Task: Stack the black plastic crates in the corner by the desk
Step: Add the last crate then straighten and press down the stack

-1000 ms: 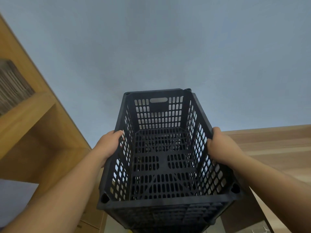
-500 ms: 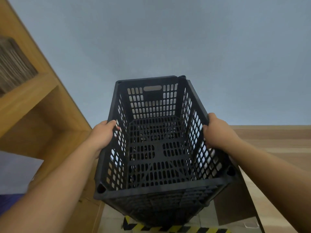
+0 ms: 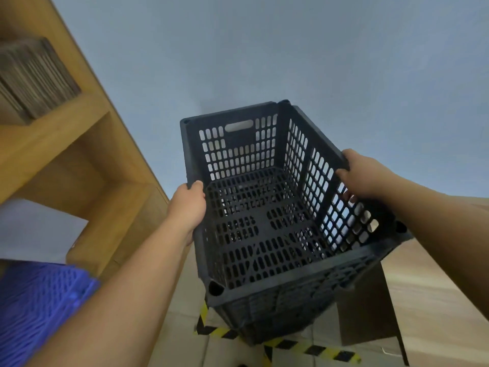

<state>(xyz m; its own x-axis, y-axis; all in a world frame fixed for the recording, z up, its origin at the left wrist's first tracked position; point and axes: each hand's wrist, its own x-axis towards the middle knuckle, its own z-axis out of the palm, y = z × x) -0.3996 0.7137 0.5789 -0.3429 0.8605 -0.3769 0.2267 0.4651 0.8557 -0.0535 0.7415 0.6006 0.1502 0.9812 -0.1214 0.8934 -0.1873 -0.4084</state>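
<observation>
Both hands on the black crate [image 3: 267,207], carried in the air with its open top facing the camera, tilted so the right side sits higher than the left.

Left hand [image 3: 188,205] is closed over the left long rim, thumb on the inner edge, fingers wrapped around the outside — fingers themselves are hidden by the wall. Right hand [image 3: 362,176] is clamped on the right long rim near the far end, fingertips [image 3: 346,193] showing through the slots of the side wall.

The crate is empty; its slotted floor is visible between the two hands, and the far end wall has a handle cutout. A second black crate layer [image 3: 277,308] shows directly beneath the near end — cannot tell whether it is nested or just touching.

Left of the left hand: a wooden shelf unit [image 3: 79,160] with stacked cardboard [image 3: 34,80] on its upper shelf. Below the left forearm: a blue plastic crate [image 3: 39,308]. Below the crate: yellow-black floor tape [image 3: 304,345] on pale tiles. Under the right forearm: a wooden desk [image 3: 436,300] with a dark side panel [image 3: 367,313]. Grey-blue wall [image 3: 291,49] behind everything.
</observation>
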